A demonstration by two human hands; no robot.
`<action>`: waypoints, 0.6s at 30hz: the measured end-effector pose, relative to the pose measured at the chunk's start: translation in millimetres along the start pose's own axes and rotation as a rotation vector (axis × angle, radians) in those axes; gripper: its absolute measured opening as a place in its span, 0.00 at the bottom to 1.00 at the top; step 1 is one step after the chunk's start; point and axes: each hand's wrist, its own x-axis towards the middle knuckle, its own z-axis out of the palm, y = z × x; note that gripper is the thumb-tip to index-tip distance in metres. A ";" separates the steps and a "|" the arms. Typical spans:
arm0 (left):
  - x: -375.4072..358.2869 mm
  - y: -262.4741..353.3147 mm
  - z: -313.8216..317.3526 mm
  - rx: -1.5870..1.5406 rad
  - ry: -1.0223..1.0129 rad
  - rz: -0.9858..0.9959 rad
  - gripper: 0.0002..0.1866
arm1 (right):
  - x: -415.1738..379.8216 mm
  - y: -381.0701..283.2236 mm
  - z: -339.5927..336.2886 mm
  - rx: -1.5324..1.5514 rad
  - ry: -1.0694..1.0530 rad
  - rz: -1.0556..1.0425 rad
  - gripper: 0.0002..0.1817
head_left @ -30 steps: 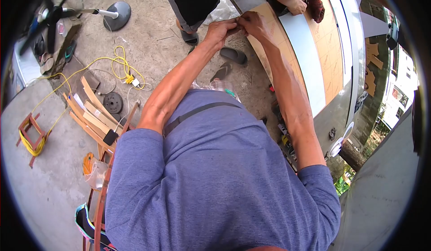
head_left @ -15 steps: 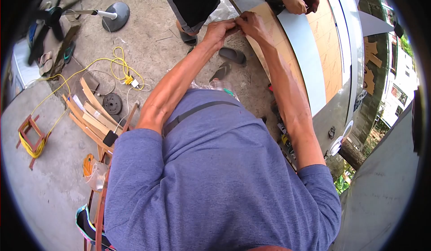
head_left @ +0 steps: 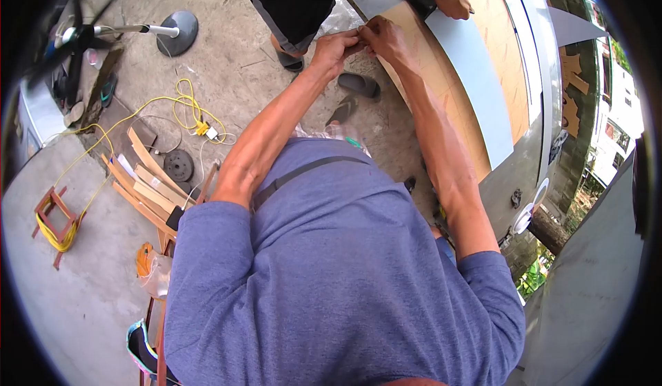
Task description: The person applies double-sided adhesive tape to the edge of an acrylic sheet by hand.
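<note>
My left hand [head_left: 335, 48] and my right hand [head_left: 383, 37] meet in front of me, near the edge of a tan paper-covered sheet [head_left: 441, 89]. Both are closed, with fingertips pinched together. Anything small between them is too hidden to make out. On top of the tan sheet lies a long, curved pale-blue strip [head_left: 483, 82]. Across the work surface, a co-worker's bare hand [head_left: 453, 4] rests at the far end of that strip. A dark glove shows on that person's other hand, mostly cut off by the frame.
The co-worker's legs and sandals [head_left: 289, 60] are just beyond my left hand. Loose slippers [head_left: 358, 84] lie on the concrete. At left are a standing fan [head_left: 81, 37], a yellow extension cord [head_left: 189, 103], curved wooden strips [head_left: 148, 186] and a cord reel [head_left: 58, 217].
The pale-blue strip's near end has shifted slightly right in view. The co-worker's gloved hand has drawn up toward the frame's top. My hands stay pinched together in nearly the same place.
</note>
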 end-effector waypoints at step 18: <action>33.0 75.4 14.9 2.067 -0.756 1.069 0.16 | -113.6 59.0 2.0 -0.315 0.520 -0.333 0.12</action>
